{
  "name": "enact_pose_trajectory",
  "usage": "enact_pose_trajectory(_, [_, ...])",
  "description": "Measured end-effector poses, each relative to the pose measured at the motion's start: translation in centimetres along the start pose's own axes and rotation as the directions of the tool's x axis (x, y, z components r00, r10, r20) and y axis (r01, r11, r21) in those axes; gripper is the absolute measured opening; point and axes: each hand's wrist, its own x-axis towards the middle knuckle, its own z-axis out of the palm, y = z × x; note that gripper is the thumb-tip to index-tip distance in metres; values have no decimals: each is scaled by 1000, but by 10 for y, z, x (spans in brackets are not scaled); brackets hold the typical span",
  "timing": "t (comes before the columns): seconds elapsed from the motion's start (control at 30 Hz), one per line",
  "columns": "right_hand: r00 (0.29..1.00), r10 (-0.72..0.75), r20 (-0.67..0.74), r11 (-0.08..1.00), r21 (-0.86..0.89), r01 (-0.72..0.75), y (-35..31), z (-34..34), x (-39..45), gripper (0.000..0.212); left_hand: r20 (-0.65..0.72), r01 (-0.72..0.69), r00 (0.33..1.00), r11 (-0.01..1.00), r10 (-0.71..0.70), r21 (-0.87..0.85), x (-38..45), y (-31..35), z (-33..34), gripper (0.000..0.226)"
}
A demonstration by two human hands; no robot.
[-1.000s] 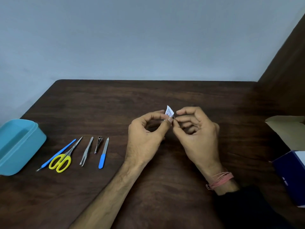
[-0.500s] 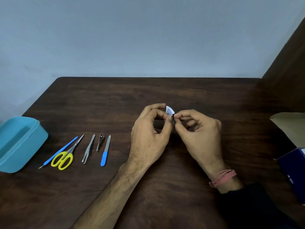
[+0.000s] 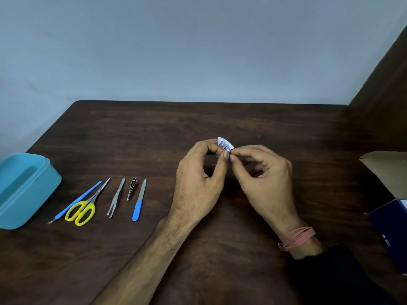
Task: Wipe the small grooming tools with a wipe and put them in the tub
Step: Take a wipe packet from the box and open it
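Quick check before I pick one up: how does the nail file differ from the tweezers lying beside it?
The nail file has a blue handle under a bare metal blade; the tweezers are plain metal all along. The nail file ends in a rounded blue grip at the near end; the tweezers end in a narrow metal end there. Both lie flat on the table, untouched, far ends leaning right, with the nail clipper between them.

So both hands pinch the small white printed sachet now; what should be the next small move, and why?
Probably tear it open. The left hand and the right hand both pinch the small white printed sachet at its lower edge, and no wipe shows yet. The five grooming tools, from the blue-handled pusher to the blue-handled nail file, lie untouched beside the blue plastic tub.
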Motion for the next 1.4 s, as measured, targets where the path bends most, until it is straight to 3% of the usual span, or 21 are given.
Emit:
enact_pose_trajectory(0.47, [998,65,14,992,104,-67,7,-1,4,6,-13,-16,1000,997,15,-79,1,5,-4,9])
enact_pose_trajectory(0.7, [994,98,39,985,142,-102,11,2,2,6,1,132,991,971,-134,-199,6,-1,-8,11])
enact_pose_trajectory(0.9, [961,254,105,893,356,-275,15,1,7,5,37,221,974,911,-222,-349,7,0,-10,9])
enact_pose_trajectory(1.4, [937,291,191,838,422,-346,18,-2,9,7,72,248,968,893,-239,-376,8,-2,-10,8])
